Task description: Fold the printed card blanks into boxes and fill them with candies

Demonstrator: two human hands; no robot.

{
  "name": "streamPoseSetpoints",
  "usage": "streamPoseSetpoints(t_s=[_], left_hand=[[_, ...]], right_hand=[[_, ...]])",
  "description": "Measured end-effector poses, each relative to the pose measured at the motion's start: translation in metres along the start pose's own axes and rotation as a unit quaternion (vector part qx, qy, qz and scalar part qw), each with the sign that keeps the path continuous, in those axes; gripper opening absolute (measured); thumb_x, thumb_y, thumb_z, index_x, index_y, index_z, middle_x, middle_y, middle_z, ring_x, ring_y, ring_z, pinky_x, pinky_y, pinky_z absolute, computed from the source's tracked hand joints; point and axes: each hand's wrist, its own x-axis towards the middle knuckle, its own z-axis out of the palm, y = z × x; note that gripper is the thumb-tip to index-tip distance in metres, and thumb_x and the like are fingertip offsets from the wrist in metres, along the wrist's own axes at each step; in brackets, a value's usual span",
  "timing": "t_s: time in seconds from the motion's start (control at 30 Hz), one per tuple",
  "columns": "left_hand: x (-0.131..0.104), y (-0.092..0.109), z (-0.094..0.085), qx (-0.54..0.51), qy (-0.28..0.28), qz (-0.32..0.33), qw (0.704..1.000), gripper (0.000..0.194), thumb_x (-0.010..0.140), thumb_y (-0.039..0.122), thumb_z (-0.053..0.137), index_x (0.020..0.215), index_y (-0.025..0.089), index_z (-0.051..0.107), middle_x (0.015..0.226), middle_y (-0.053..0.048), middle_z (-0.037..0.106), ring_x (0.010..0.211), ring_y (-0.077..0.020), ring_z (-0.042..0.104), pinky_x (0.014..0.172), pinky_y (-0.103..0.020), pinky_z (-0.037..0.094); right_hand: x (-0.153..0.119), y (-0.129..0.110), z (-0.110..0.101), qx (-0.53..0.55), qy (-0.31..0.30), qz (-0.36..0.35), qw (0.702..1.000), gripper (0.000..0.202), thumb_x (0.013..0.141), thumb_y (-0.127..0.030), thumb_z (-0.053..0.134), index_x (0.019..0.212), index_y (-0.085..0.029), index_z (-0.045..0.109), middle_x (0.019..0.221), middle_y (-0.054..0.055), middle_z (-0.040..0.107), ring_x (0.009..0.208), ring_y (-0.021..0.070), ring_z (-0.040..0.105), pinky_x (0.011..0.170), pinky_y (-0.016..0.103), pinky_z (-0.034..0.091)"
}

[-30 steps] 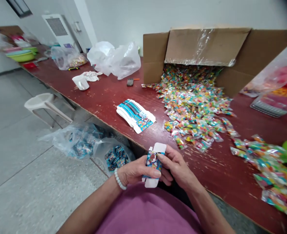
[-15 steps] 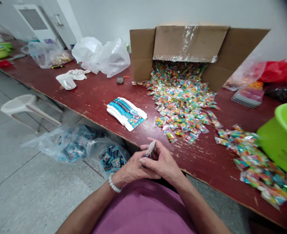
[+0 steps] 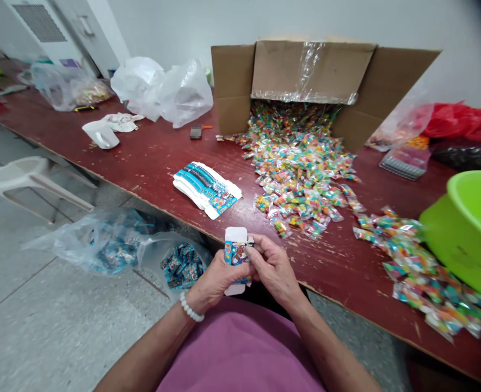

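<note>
Between my two hands, just off the table's front edge, is a small printed blue cardboard box (image 3: 235, 253) with white end flaps sticking out at top and bottom. My left hand (image 3: 215, 279) wraps its left side and lower part, thumb across the front. On the box's right side, my right hand (image 3: 272, 267) grips the edge near the upper flap with thumb and fingers. Beyond them a stack of flattened blue printed boxes (image 3: 208, 188) lies on the red table (image 3: 150, 163). Small clear packets of colourful candy (image 3: 301, 179) spill toward my right hand.
A large carton (image 3: 309, 71) on its side holds more packets. At the right stands a green basin (image 3: 464, 239). Below the table edge sit plastic bags of blue boxes (image 3: 182, 267), near a white stool (image 3: 32, 174). A white cup (image 3: 102, 134) and plastic bags (image 3: 183, 92) are farther back.
The box has turned from edge-on to showing its printed front, with both end flaps standing out. My right hand has shifted to its right edge. The view has swung slightly right.
</note>
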Motion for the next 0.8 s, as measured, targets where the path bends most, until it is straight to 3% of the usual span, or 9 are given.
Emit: streamPoseSetpoints(t_s=[0.1, 0.27, 0.37, 0.47, 0.6, 0.73, 0.8], left_hand=[[-0.001, 0.002, -0.008, 0.038, 0.003, 0.029, 0.999, 0.039, 0.070, 0.033, 0.084, 0.099, 0.012, 0.067, 0.091, -0.005, 0.071, 0.079, -0.0149, 0.066, 0.074, -0.025, 0.054], [-0.011, -0.002, -0.011, 0.003, 0.063, 0.127, 0.990, 0.061, 0.079, 0.031, 0.077, 0.130, 0.024, 0.043, 0.093, -0.001, 0.070, 0.073, -0.0150, 0.070, 0.071, -0.029, 0.058], [-0.016, -0.003, -0.010, 0.046, 0.081, 0.156, 0.983, 0.067, 0.083, 0.029, 0.072, 0.141, 0.029, 0.038, 0.100, -0.001, 0.068, 0.076, -0.0134, 0.068, 0.071, -0.027, 0.058], [-0.015, -0.001, -0.012, 0.062, 0.053, 0.142, 0.987, 0.053, 0.084, 0.030, 0.071, 0.132, 0.025, 0.050, 0.107, -0.004, 0.067, 0.080, -0.0135, 0.066, 0.072, -0.025, 0.056], [-0.013, 0.000, -0.017, 0.034, 0.018, 0.121, 0.992, 0.034, 0.085, 0.033, 0.071, 0.114, 0.020, 0.059, 0.100, -0.004, 0.068, 0.084, -0.0147, 0.064, 0.073, -0.025, 0.053], [-0.013, 0.000, -0.020, 0.062, 0.016, 0.119, 0.991, 0.024, 0.086, 0.033, 0.070, 0.104, 0.019, 0.063, 0.100, -0.003, 0.068, 0.088, -0.0139, 0.062, 0.077, -0.022, 0.050], [-0.014, 0.000, -0.021, 0.044, 0.026, 0.124, 0.991, 0.037, 0.082, 0.032, 0.075, 0.114, 0.022, 0.059, 0.095, -0.001, 0.068, 0.085, -0.0135, 0.063, 0.076, -0.022, 0.049]], right_hand=[[0.003, 0.004, -0.001, 0.020, 0.036, -0.022, 0.999, 0.029, 0.092, -0.037, 0.061, 0.116, -0.021, 0.066, 0.100, 0.005, 0.074, 0.087, 0.0193, 0.069, 0.080, 0.031, 0.055], [0.002, 0.007, 0.004, 0.115, 0.053, 0.017, 0.992, 0.055, 0.090, -0.038, 0.066, 0.139, -0.027, 0.042, 0.097, 0.002, 0.075, 0.077, 0.0168, 0.069, 0.070, 0.029, 0.055], [0.001, 0.011, 0.008, 0.141, 0.058, 0.007, 0.988, 0.042, 0.090, -0.037, 0.067, 0.127, -0.026, 0.051, 0.097, 0.002, 0.074, 0.081, 0.0166, 0.068, 0.074, 0.029, 0.054], [0.002, 0.015, 0.007, 0.101, 0.069, -0.015, 0.992, 0.021, 0.089, -0.038, 0.069, 0.102, -0.022, 0.066, 0.091, 0.001, 0.072, 0.080, 0.0154, 0.065, 0.073, 0.026, 0.051], [0.006, 0.012, -0.003, 0.094, 0.046, 0.029, 0.994, 0.025, 0.082, -0.043, 0.075, 0.079, -0.018, 0.070, 0.079, 0.001, 0.070, 0.073, 0.0153, 0.062, 0.071, 0.027, 0.050], [0.007, 0.007, -0.009, 0.127, 0.028, 0.071, 0.989, 0.038, 0.067, -0.041, 0.086, 0.095, -0.020, 0.071, 0.077, -0.001, 0.069, 0.070, 0.0154, 0.063, 0.069, 0.028, 0.051], [0.007, 0.007, -0.011, 0.100, 0.004, 0.053, 0.994, 0.035, 0.071, -0.039, 0.084, 0.098, -0.020, 0.072, 0.080, 0.001, 0.071, 0.073, 0.0161, 0.064, 0.071, 0.028, 0.051]])
